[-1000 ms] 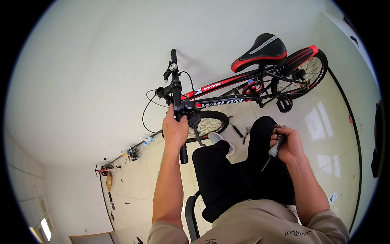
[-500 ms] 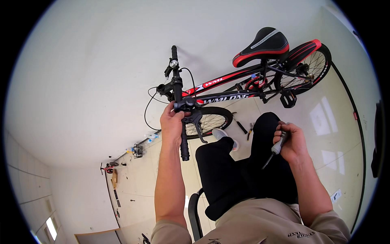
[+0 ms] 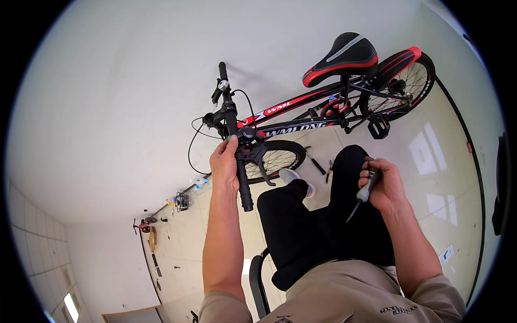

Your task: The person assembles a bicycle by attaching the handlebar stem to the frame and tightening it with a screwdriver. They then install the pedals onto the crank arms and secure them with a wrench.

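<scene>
Your right hand [image 3: 388, 187] is closed round the screwdriver [image 3: 365, 193]; your left hand [image 3: 223, 164] has its thumb on the handlebar [image 3: 243, 185], though you can't tell how tightly its hidden fingers grip. With the bicycle [image 3: 299, 128] along the floor's [image 3: 186, 242] wall-side edge, 1 hand should steady the bar firmly

From my end, I am stretching the left forearm [image 3: 225, 242] almost straight ahead, the left hand [image 3: 223, 166] half curling (its thumb [image 3: 232, 144] is pointing forward); I am slanting the right forearm [image 3: 412, 245] inward, the right hand [image 3: 381, 185] closing, fingers [image 3: 375, 163] bending toward the palm.
</scene>
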Motion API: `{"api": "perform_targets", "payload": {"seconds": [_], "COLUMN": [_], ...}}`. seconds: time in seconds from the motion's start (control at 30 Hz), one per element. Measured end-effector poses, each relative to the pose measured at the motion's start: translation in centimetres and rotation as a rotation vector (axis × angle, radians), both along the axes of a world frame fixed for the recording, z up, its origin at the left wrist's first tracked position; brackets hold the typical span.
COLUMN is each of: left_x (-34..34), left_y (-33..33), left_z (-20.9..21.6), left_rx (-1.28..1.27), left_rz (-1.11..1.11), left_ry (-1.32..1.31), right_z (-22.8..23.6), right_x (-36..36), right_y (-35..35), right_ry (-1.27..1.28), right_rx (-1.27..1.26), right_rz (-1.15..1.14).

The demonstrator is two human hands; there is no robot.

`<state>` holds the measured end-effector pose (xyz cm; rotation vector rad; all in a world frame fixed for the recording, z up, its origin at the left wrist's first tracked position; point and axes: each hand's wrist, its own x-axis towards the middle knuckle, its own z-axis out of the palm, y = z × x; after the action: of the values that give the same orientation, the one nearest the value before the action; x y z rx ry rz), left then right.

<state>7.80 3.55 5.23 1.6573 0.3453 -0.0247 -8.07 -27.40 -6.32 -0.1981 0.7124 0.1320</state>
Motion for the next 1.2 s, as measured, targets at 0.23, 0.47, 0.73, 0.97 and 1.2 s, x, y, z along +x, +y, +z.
{"api": "perform_targets", "payload": {"seconds": [0.23, 0.47, 0.73, 0.97, 1.2], "left_x": [-0.3, 0.2, 0.7, 0.7, 0.3], "left_y": [0.1, 1.5, 3.0, 3.1, 2.4], "left_z": [0.0, -0.2, -1.4, -1.5, -0.9], "left_rx": [-0.065, -0.220, -0.282, -0.396, -0.384], "left_rz": [-0.025, -0.121, -0.169, -0.141, -0.118], "left_ry": [-0.018, 0.087, 0.112, 0.172, 0.144], "right_z": [0.2, 0.4, -0.1, 0.0, 0.0], "right_x": [-0.1, 0.0, 0.0, 0.0, 0.1], "right_y": [0.2, 0.3, 0.1, 0.2, 0.2], "right_ry": [0.005, 0.009, 0.006, 0.007, 0.006], "right_rx": [-0.013, -0.020, -0.018, -0.023, -0.033], "right_rz": [0.002, 0.005, 0.006, 0.005, 0.008]}}
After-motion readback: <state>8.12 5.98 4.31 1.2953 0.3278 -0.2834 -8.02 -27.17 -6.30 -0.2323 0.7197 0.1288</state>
